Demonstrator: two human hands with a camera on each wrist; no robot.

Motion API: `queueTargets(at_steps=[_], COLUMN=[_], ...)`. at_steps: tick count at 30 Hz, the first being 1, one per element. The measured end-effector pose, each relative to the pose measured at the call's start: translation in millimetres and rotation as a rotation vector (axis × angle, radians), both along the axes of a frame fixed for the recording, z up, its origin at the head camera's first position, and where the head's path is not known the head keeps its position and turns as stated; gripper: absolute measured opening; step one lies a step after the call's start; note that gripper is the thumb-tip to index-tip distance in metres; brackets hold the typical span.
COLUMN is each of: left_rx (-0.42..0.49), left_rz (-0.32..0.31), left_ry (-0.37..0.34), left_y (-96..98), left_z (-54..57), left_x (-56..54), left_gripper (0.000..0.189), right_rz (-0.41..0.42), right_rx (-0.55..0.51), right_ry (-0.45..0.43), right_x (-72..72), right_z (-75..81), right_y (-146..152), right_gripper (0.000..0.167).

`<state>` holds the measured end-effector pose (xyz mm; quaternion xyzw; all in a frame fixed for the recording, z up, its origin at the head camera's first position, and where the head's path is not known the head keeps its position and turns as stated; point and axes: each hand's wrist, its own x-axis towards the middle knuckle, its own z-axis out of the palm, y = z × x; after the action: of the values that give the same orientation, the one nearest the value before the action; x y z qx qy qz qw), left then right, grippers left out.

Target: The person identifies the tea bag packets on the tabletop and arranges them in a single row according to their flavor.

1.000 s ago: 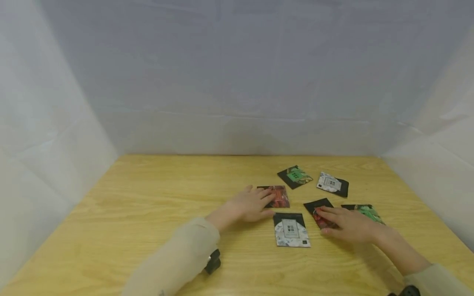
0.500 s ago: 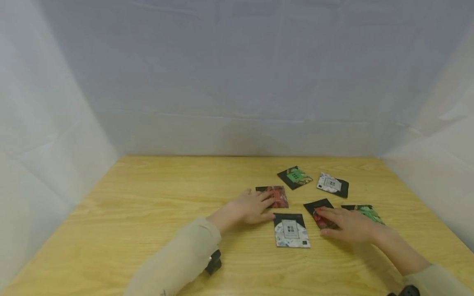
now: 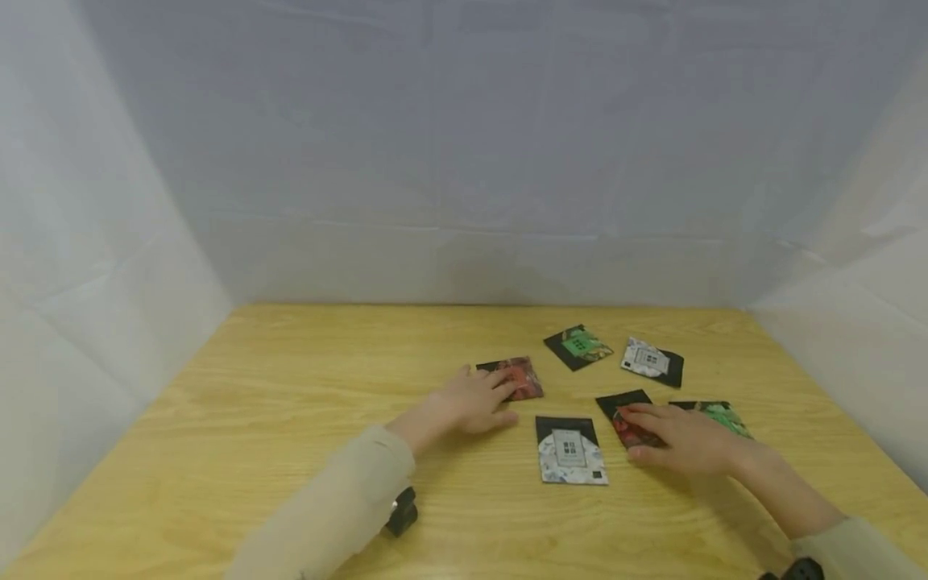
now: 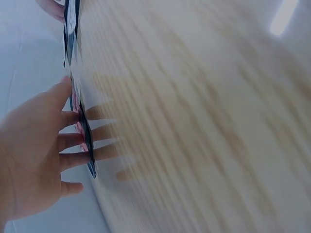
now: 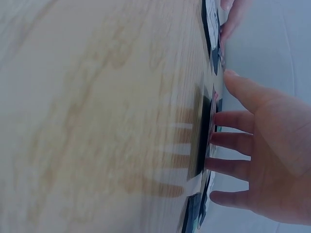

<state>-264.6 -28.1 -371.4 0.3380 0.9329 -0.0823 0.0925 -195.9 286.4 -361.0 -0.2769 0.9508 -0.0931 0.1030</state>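
My left hand (image 3: 471, 400) lies with straight, spread fingers on a flat red-and-black packet (image 3: 525, 379) left of the others. In the left wrist view, its fingertips touch the face of that red packet (image 4: 83, 126). Further right, my right hand (image 3: 689, 439) rests extended fingertips on a second red-and-black packet (image 3: 627, 399), covering part of it. Between the hands lies a white-and-black packet (image 3: 570, 451) with a printed label. A green-and-black packet (image 3: 725, 416) sits partly hidden behind the right hand.
Toward the back of the wooden table (image 3: 326, 346) lie another green packet (image 3: 577, 346) and another white packet (image 3: 651, 362). White sheeting (image 3: 464, 161) walls off the back and both sides.
My left hand has slid to the left, carrying the red packet along the table and turning it slightly. The right hand and the other packets stay in place.
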Motion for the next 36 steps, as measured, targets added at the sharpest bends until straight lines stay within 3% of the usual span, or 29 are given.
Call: queueTargets(at_steps=[7, 20, 36], left_rx=[-0.011, -0.011, 0.108], left_rz=[0.035, 0.120, 0.228], left_ry=[0.002, -0.015, -0.068], left_y=[-14.4, -53.7, -118.1], left_z=[6.1, 6.8, 10.9], left_x=[1.7, 4.0, 16.6], left_gripper=[0.062, 0.067, 0.067], right_rz=[-0.015, -0.029, 0.005], right_rx=[0.030, 0.053, 0.032], right_ry=[0.006, 0.007, -0.007], right_x=[-0.6, -1.7, -5.7], right_z=[1.3, 2.4, 2.2], right_y=[0, -1, -3], right_gripper=[0.068, 0.071, 0.068])
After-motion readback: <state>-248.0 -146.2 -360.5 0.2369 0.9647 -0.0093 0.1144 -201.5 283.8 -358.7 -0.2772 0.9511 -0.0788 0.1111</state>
